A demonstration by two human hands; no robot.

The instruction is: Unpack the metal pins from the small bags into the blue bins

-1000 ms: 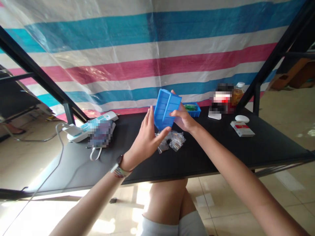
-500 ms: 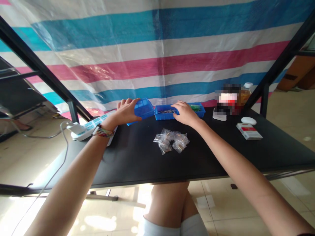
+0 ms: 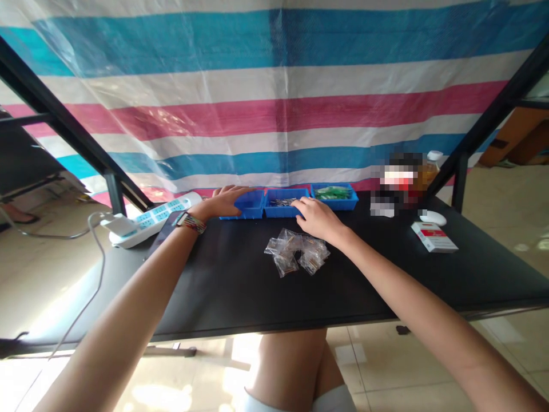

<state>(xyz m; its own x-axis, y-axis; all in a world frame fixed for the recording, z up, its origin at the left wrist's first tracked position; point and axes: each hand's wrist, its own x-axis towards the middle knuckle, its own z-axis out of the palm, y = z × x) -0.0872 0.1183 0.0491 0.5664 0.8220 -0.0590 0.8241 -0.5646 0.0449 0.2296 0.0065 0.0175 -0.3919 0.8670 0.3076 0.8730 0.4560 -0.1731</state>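
Observation:
Three blue bins stand side by side at the back of the black table. My left hand (image 3: 225, 201) grips the left bin (image 3: 251, 206), thumb inside and fingers at its far left. Thin metal pieces lie in the middle bin (image 3: 274, 212); my right hand (image 3: 313, 214) rests at its front right corner, fingers slightly curled and apart, holding nothing visible. Green items fill the right bin (image 3: 347, 202). Several small clear bags (image 3: 295, 252) with little brownish pieces lie in a cluster in front of the bins.
A white power strip (image 3: 158, 216) with a plug and cable lies at the left, beside a dark flat object (image 3: 165, 232). At the right are a red and white box (image 3: 434, 237), a white mouse-like object (image 3: 433, 218) and a bottle (image 3: 430, 169). Black frame bars rise at both sides.
The left bin was tilted in my left hand and now stands level beside the middle bin. My right hand has moved slightly left and nearer, uncovering the right bin.

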